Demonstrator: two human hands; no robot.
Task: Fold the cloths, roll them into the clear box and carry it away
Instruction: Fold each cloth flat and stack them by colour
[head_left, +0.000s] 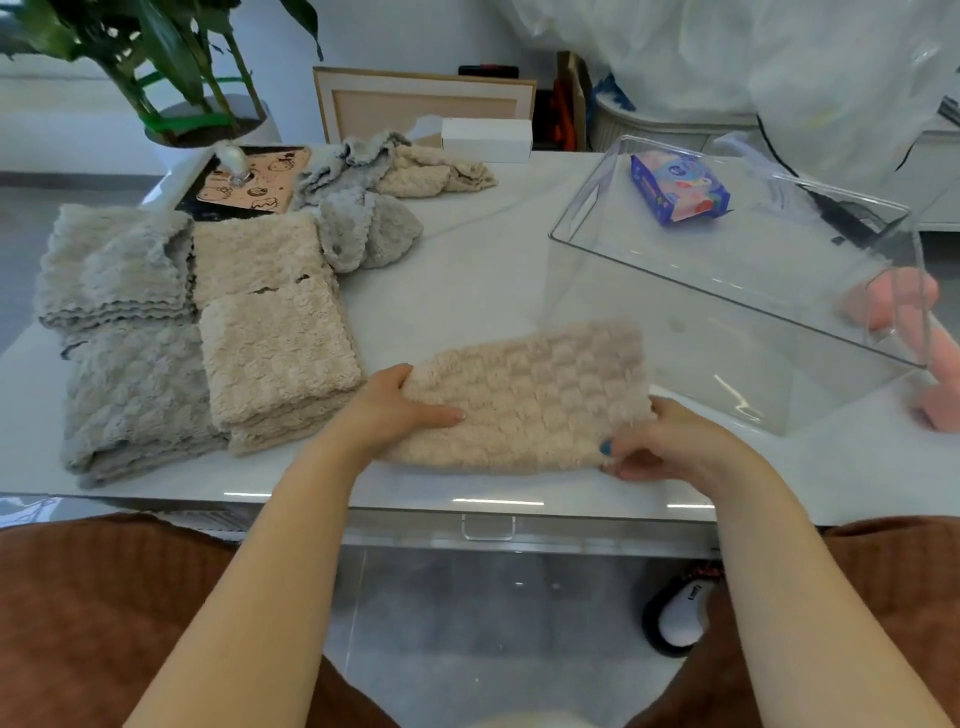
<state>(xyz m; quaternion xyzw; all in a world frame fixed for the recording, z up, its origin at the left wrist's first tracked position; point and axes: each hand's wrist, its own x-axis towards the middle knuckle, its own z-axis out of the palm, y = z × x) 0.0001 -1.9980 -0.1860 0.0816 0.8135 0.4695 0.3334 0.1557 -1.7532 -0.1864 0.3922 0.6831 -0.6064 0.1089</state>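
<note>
A folded beige fluffy cloth lies near the front edge of the white table. My left hand holds its left end, thumb on top. My right hand pinches its near right corner. The clear box stands just right of the cloth, tilted, with nothing inside that I can see. Left of my hands lie folded stacks: beige cloths and grey cloths. Unfolded grey cloths and a crumpled beige cloth are heaped behind them.
A blue tissue pack lies behind the box. Pink objects sit at the table's right edge. A potted plant, a patterned mat and a white carton stand at the back. A drawer handle sits below the table edge.
</note>
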